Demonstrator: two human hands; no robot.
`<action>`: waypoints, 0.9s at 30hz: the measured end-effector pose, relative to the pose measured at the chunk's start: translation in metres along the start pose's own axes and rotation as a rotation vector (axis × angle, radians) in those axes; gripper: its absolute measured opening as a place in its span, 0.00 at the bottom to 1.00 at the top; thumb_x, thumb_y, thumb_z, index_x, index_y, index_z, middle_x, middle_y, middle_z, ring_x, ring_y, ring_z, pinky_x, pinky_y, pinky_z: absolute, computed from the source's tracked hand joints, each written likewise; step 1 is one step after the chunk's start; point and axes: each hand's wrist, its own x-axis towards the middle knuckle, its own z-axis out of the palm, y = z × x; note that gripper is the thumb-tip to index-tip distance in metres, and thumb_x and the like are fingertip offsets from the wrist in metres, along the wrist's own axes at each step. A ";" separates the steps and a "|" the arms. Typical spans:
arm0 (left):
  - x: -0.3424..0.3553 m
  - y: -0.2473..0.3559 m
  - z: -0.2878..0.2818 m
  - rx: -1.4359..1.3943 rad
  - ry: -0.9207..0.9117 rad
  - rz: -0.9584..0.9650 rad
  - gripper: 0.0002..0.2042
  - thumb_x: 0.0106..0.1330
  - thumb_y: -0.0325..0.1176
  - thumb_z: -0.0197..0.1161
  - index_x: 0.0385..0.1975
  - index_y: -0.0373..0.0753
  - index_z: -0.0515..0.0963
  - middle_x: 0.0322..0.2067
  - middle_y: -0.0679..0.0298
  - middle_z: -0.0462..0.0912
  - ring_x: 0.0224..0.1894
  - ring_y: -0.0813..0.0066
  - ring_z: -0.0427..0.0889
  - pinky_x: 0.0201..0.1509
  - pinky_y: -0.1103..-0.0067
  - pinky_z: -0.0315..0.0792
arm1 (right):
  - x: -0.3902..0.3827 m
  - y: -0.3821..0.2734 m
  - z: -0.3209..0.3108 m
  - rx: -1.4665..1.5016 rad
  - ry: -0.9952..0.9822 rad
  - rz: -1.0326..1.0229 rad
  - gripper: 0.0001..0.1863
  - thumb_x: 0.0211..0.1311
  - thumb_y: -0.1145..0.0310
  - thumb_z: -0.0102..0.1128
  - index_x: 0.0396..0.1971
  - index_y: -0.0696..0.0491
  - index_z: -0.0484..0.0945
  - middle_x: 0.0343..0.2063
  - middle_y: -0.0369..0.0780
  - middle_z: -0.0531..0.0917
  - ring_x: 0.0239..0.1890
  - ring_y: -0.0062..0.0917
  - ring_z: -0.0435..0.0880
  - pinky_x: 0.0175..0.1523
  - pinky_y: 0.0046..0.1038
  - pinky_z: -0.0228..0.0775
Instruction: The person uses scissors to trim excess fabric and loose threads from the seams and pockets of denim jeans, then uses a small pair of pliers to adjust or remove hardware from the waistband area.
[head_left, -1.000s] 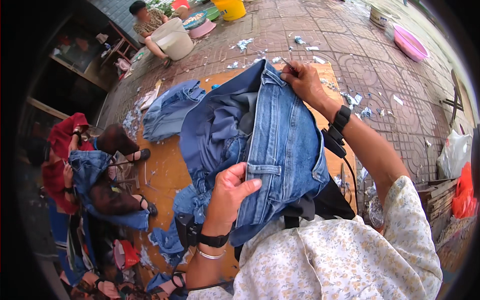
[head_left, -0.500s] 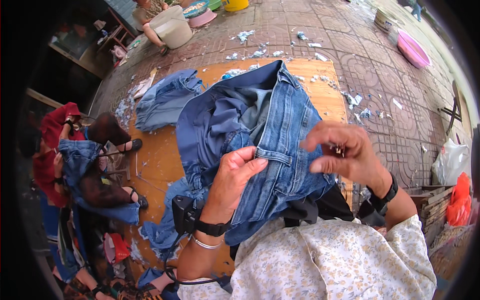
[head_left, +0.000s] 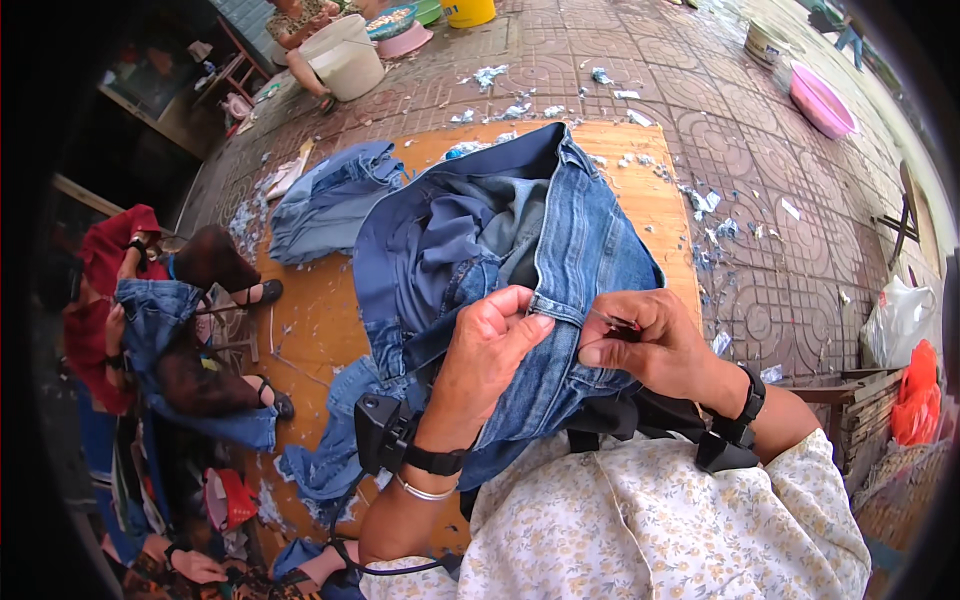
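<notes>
A pair of blue jeans (head_left: 578, 225) lies bunched across my lap and the tabletop, its waistband turned toward me and the purple-blue lining showing. My left hand (head_left: 480, 350) pinches the waistband edge at a belt loop between thumb and fingers. Just right of that loop, my right hand (head_left: 665, 345) is closed around a small pointed metal tool (head_left: 618, 322) with a dark red part. Its tip points at the waistband; most of the tool is hidden in my fingers, so its exact kind cannot be made out.
More denim pieces (head_left: 335, 200) lie on the orange wooden board (head_left: 300, 325), among thread scraps. At left, a person in red (head_left: 110, 260) handles denim. Beyond are a white bucket (head_left: 343, 57), a pink basin (head_left: 820, 100) and tiled ground; plastic bags (head_left: 918, 400) hang at right.
My right hand has come down and left, from above the jeans to beside the belt loop, bringing the tool's tip to the waistband. My left hand has shifted slightly right.
</notes>
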 end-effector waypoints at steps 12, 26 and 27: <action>-0.047 -0.012 0.029 0.879 0.279 0.624 0.14 0.46 0.17 0.66 0.34 0.33 0.76 0.34 0.57 0.75 0.34 0.61 0.77 0.36 0.74 0.73 | 0.007 0.004 0.007 0.174 -0.064 -0.014 0.06 0.56 0.74 0.62 0.23 0.59 0.76 0.20 0.35 0.77 0.23 0.17 0.72 0.28 0.22 0.62; -0.032 -0.038 0.004 0.578 0.319 0.437 0.02 0.58 0.19 0.61 0.26 0.30 0.74 0.31 0.63 0.79 0.32 0.80 0.75 0.36 0.84 0.70 | 0.017 -0.014 -0.025 0.014 0.125 -0.176 0.15 0.67 0.58 0.51 0.37 0.58 0.71 0.26 0.37 0.73 0.24 0.24 0.69 0.31 0.25 0.65; -0.032 -0.041 0.001 0.497 0.314 0.399 0.02 0.58 0.19 0.60 0.26 0.30 0.74 0.31 0.64 0.79 0.32 0.82 0.75 0.37 0.85 0.70 | 0.014 -0.013 -0.027 -0.047 0.087 -0.190 0.16 0.67 0.58 0.50 0.38 0.58 0.71 0.26 0.38 0.73 0.24 0.25 0.70 0.32 0.25 0.65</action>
